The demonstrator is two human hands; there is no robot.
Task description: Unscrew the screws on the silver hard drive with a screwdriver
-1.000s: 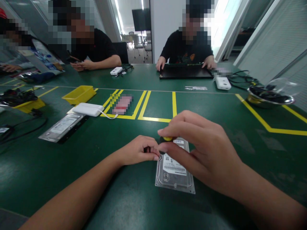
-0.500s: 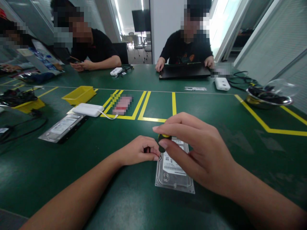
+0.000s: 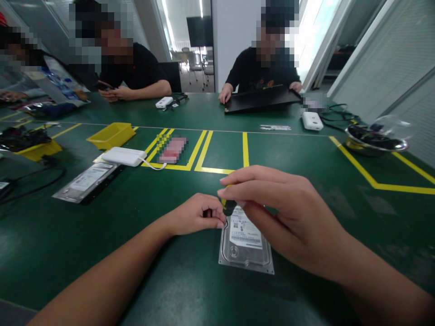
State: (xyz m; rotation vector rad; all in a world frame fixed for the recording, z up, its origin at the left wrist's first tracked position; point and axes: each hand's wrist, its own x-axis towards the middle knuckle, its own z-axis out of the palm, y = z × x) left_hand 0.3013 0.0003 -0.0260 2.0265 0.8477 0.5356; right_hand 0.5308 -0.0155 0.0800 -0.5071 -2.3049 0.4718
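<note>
A silver hard drive point(image 3: 247, 242) with a white label lies flat on the green table in front of me. My right hand point(image 3: 288, 213) pinches the black and yellow handle of a screwdriver point(image 3: 229, 207) over the drive's upper left part. Fingers hide much of the handle, and the tip is out of sight. At the drive's left edge, just under the handle, my left hand point(image 3: 199, 215) is closed with curled fingers. Whatever lies between those fingertips cannot be made out.
Another hard drive point(image 3: 86, 179) lies to the left, near a white power bank point(image 3: 125, 156) cabled to a phone point(image 3: 172, 150). Behind is a yellow bin point(image 3: 110, 136). A metal bowl point(image 3: 374, 141) stands at right. Across the table, a person holds a black panel point(image 3: 263, 100); another holds a phone.
The screwdriver handle has turned a little in my right fingers, and more yellow shows. My left hand stays at the drive. Opposite, the black panel has tilted, its right side rising.
</note>
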